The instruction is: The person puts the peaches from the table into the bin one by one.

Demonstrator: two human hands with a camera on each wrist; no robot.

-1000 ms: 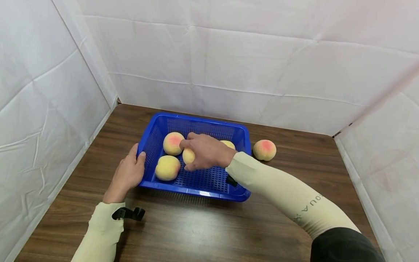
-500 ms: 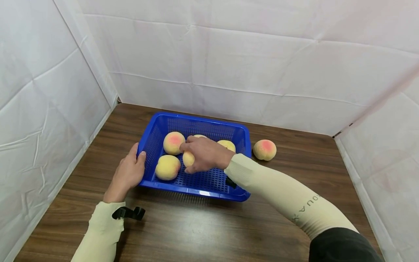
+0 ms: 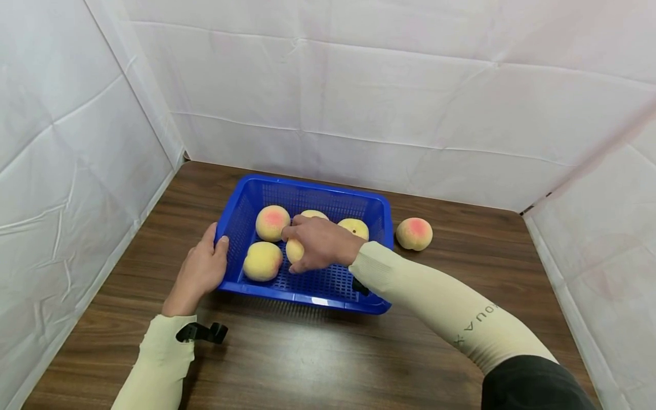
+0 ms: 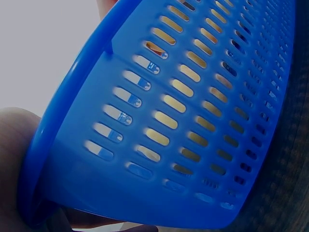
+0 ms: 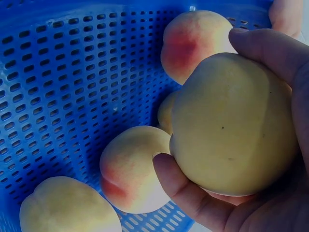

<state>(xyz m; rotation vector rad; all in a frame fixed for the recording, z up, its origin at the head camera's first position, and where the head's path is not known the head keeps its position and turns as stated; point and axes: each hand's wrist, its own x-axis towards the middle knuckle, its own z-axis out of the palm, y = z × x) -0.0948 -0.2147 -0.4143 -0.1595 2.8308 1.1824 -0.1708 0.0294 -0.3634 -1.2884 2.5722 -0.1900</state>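
My left hand (image 3: 201, 265) grips the left rim of a blue perforated plastic basket (image 3: 307, 300), with the thumb over the edge. The basket's slotted wall (image 4: 159, 106) fills most of the left wrist view. Inside the basket, my right hand (image 3: 324, 242) holds a yellow peach (image 5: 231, 125) between thumb and fingers. To its left sit a red-blushed peach (image 3: 273, 223) and a yellower peach (image 3: 263, 262). Behind the right hand, two more peaches show in part, one near the middle (image 3: 315, 214) and one at the right (image 3: 353, 228).
Outside the basket, a single peach (image 3: 414, 234) rests on the brown wood-grain table (image 3: 328, 364), just right of the rim. White sheeting (image 3: 359, 102) stands behind the table and along both sides. A black strap (image 3: 202, 333) sits at the left wrist.
My right hand and forearm have shifted slightly toward the front left, with the peach still held. More of the two peaches behind it now shows. The left hand stays on the rim.
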